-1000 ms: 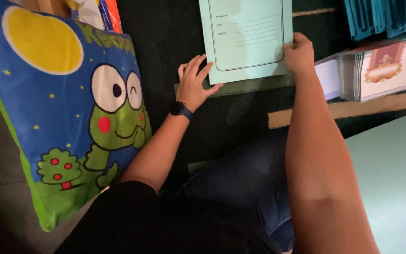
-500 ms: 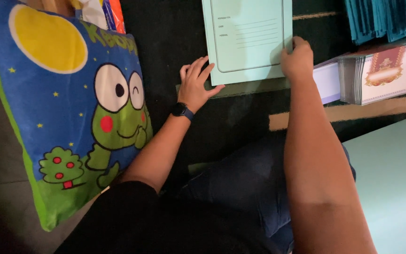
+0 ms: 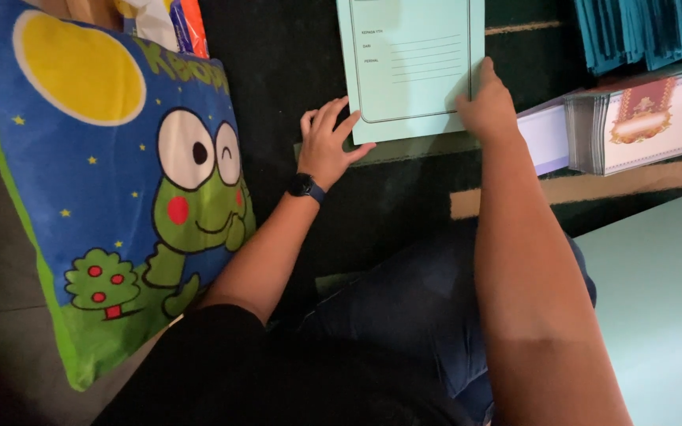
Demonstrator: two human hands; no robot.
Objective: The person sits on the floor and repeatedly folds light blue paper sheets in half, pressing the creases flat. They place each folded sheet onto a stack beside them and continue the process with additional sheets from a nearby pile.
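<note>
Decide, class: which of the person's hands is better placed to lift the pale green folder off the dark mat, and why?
Probably the right hand: its fingers already rest on the pale green folder at its right edge. The left hand lies mostly on the dark mat, touching only the lower-left corner.

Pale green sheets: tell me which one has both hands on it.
The printed folder sheet at top centre, with lines and a border; left hand and right hand touch its lower corners. The plain sheet lies untouched.

Dim room, dark floor; warm light on arms; sharp focus, mild grain.
</note>
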